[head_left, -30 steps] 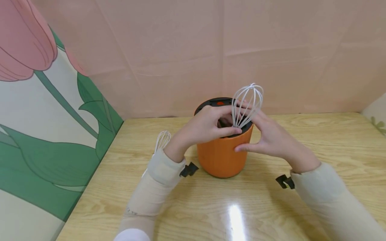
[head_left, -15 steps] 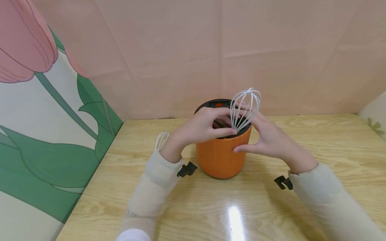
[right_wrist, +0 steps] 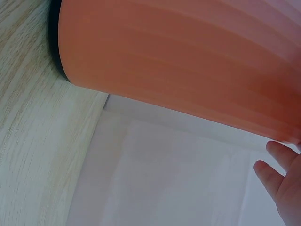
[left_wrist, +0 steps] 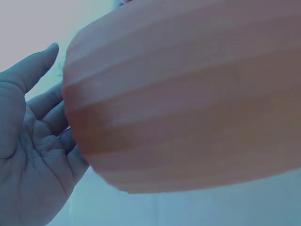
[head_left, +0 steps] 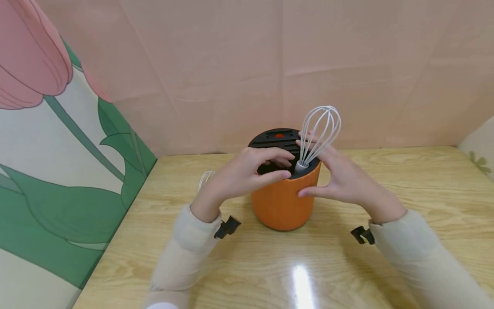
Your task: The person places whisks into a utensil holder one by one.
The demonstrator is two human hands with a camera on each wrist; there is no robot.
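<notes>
An orange round holder (head_left: 283, 206) with a black slotted top (head_left: 275, 137) stands on the wooden table (head_left: 347, 270). A white wire whisk (head_left: 319, 128) stands upright in a slot at the top's right edge. My left hand (head_left: 248, 174) hovers over the top with straight fingers, its thumb just left of the whisk's grey base. My right hand (head_left: 341, 178) rests against the holder's right side, thumb on the orange wall, fingers behind the whisk's wires. The left wrist view shows the holder (left_wrist: 188, 94) beside my open left hand (left_wrist: 28, 141). In the right wrist view, the holder (right_wrist: 188, 61) fills the top.
A second white whisk (head_left: 204, 178) lies on the table behind my left wrist. A pink wall rises close behind the holder, and a flower-patterned panel (head_left: 58, 171) closes the left side. Bare wooden tabletop (right_wrist: 28, 117) stretches in front and to the right.
My left hand has let go of the whisk's base and drawn back to the left. The whisk now stands on its own, more upright. My right hand has stayed in place.
</notes>
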